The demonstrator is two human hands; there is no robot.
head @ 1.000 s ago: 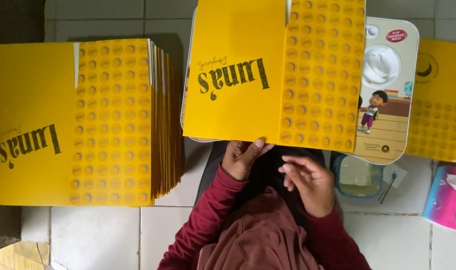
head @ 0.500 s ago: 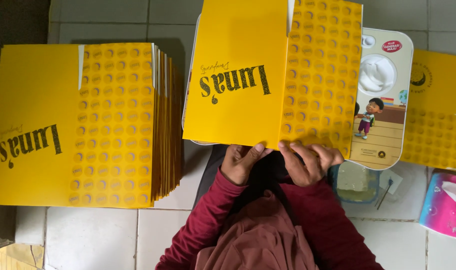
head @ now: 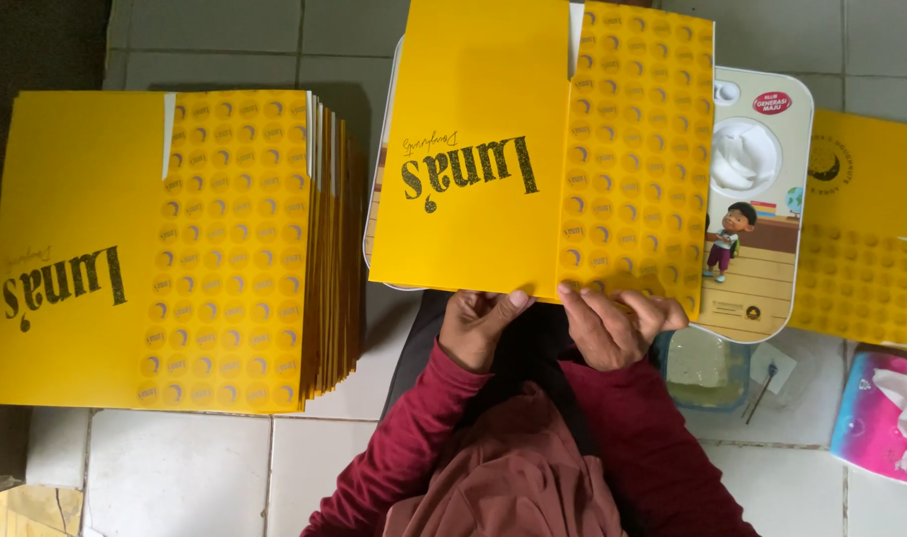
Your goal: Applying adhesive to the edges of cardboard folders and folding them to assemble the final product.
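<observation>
A flat yellow cardboard sleeve, plain on its left half and dotted on its right, lies in front of me on a white illustrated tray. My left hand presses its near edge with the fingertips, thumb tucked under. My right hand rests on the near edge of the dotted flap, fingers spread flat. Both sleeves are dark red.
A tall stack of the same yellow sleeves sits on the tiled floor at the left. Another yellow sheet lies at the right. A small clear tub, a thin stick and a pink tissue pack are at the lower right.
My right hand rose from my lap to the sleeve's near edge and now lies flat on the dotted flap. The left hand stayed at the edge.
</observation>
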